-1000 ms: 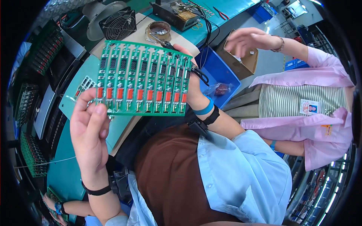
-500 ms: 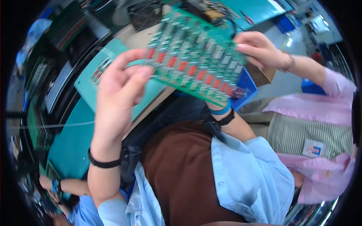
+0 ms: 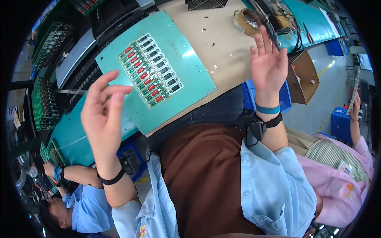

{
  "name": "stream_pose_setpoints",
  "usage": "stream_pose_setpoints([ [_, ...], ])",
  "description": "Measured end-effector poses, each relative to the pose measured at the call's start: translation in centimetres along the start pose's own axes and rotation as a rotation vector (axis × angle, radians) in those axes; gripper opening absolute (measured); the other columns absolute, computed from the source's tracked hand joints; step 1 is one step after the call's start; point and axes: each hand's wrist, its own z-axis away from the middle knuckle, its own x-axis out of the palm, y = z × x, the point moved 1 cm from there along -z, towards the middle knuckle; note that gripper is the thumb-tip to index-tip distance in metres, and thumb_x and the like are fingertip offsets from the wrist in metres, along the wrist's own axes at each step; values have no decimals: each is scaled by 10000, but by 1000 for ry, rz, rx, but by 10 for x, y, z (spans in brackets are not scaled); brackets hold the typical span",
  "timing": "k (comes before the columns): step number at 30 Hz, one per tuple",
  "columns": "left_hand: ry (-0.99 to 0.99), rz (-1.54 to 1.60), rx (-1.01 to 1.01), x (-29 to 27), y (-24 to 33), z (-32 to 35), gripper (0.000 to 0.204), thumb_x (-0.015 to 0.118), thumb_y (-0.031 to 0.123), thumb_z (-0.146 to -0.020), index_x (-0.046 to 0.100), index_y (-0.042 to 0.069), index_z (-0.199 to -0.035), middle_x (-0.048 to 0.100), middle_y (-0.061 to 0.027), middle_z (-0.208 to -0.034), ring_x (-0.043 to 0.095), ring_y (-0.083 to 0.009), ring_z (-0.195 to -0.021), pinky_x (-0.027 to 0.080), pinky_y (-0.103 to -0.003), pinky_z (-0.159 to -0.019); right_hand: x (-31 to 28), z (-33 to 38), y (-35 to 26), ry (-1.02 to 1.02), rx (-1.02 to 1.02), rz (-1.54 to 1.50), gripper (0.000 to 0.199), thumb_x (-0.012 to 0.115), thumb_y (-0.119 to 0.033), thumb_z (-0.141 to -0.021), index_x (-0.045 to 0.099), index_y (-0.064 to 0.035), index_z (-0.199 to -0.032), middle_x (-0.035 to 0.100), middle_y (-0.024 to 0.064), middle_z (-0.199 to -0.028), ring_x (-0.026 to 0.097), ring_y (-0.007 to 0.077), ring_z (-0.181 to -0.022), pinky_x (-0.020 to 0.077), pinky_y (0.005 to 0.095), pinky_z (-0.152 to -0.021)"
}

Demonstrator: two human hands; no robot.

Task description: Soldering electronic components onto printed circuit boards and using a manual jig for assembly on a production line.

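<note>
My left hand (image 3: 104,113) is raised beside the left edge of a turquoise plate (image 3: 186,59), fingers bent and apart, nothing in them. On the plate sit rows of small green circuit boards (image 3: 141,72) with red components, next to a column of dark slots (image 3: 162,63). Palm up and empty, my right hand (image 3: 269,67) hangs over the right side of the bench, its fingers stretched out. At the far right a co-worker's hand (image 3: 355,107) holds a thin panel (image 3: 354,85), seen edge-on.
A round dish (image 3: 249,22) and a tool with cables (image 3: 285,23) are at the back right. An open cardboard box (image 3: 303,77) and a blue bin (image 3: 285,97) stand right of the bench. Racks of green boards (image 3: 47,103) are on the left, with another person working below them.
The large green circuit board has left my hands, and the co-worker's hand has moved away to the right. My hands are now apart and the plate is uncovered.
</note>
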Motion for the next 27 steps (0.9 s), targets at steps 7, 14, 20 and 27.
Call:
stream_pose_setpoints([
  [7,170,-80,-76,-47,-53,20,384,634,52,-1039,581,-33,-1410,696,-22,-952,639,-56,-911,455,-173,-808,2,-16,5,-115,269,-562,680,489,-397,-1066,364,98,-1516,408,269,-1595,494,378,-1394,424,450,-1137],
  [14,264,-141,-112,-58,-81,19,384,639,50,-1042,588,-38,-1413,614,17,-869,574,-31,-830,439,-165,-776,17,0,-2,51,221,-590,722,571,-325,-1011,319,106,-1533,491,262,-1511,499,373,-1380,431,459,-1117],
  [20,210,-152,-157,-56,-88,11,372,635,48,-1048,597,-42,-1407,603,25,-870,565,-30,-834,427,-165,-776,30,13,-3,69,332,-559,598,556,-210,-1019,379,100,-1499,540,241,-1442,547,333,-1309,455,440,-1081],
  [27,143,-145,-232,-38,-95,12,337,646,52,-1041,616,-37,-1365,606,17,-873,561,-66,-826,436,-201,-774,64,35,25,-220,139,560,398,550,-153,-1076,531,39,-1424,625,164,-1349,672,215,-1094,547,339,-926],
])
